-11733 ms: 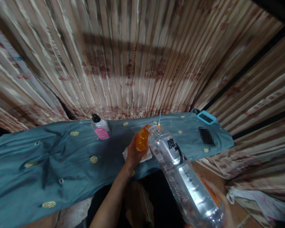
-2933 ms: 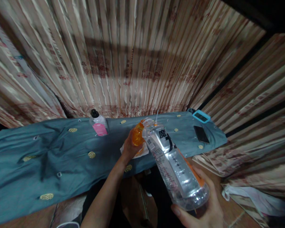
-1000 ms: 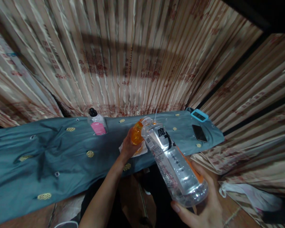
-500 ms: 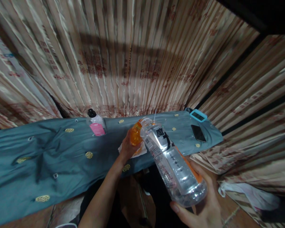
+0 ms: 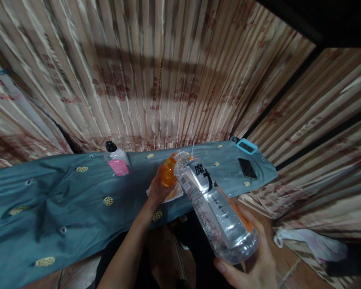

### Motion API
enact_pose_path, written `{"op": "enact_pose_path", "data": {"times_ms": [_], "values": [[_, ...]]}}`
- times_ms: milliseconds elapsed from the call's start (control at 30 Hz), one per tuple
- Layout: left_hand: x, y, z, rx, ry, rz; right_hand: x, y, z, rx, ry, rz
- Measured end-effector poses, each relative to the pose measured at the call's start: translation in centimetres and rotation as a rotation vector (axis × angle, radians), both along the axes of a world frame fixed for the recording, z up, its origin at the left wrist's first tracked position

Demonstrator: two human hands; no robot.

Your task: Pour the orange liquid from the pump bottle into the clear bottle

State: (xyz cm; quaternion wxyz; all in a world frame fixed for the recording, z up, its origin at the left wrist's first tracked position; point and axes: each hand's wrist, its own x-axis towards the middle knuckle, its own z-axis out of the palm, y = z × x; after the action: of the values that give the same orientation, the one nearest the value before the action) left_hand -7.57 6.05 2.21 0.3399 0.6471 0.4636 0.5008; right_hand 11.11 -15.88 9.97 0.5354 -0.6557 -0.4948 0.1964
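Observation:
My left hand (image 5: 157, 192) grips a small orange bottle (image 5: 169, 173) that stands on a white tissue (image 5: 171, 195) on the blue-grey cloth-covered table (image 5: 63, 200). My right hand (image 5: 252, 263) holds a large clear plastic bottle (image 5: 215, 206) by its base, tilted so its open mouth meets the top of the orange bottle. A thin white tube rises from the orange bottle's top. The clear bottle carries a label with black characters and orange print.
A small clear bottle with black cap and pink label (image 5: 116, 160) stands at the table's back. A black phone (image 5: 247, 167) and a light-blue-framed device (image 5: 244, 146) lie at the right end. Striped curtains (image 5: 156, 80) hang behind; a white bag (image 5: 309, 245) lies on the floor.
The large bottle's base has lifted higher over the span, with less liquid left near its base. In the last second only the view shifts slightly; both hands keep their holds.

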Motion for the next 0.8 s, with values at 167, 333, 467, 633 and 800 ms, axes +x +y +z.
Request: {"op": "enact_pose_path", "data": {"times_ms": [167, 333, 467, 633, 800], "values": [[0.0, 0.0, 0.1, -0.001, 0.014, 0.002, -0.3, 0.0, 0.3, -0.02, 0.009, -0.005], [0.1, 0.2, -0.6, 0.023, -0.005, 0.007, -0.3, 0.1, -0.1, -0.006, 0.012, -0.003], [0.0, 0.4, -1.3, 0.014, -0.053, 0.007, -0.3, 0.2, -0.1, -0.013, 0.019, 0.009], [-0.3, 0.5, -1.5, -0.009, -0.055, -0.017, -0.6, 0.5, 0.6, -0.005, -0.021, 0.015], [-0.4, 0.5, -1.3, 0.047, -0.034, -0.036, -1.0, 0.7, 0.8, -0.037, 0.057, -0.021]]}}
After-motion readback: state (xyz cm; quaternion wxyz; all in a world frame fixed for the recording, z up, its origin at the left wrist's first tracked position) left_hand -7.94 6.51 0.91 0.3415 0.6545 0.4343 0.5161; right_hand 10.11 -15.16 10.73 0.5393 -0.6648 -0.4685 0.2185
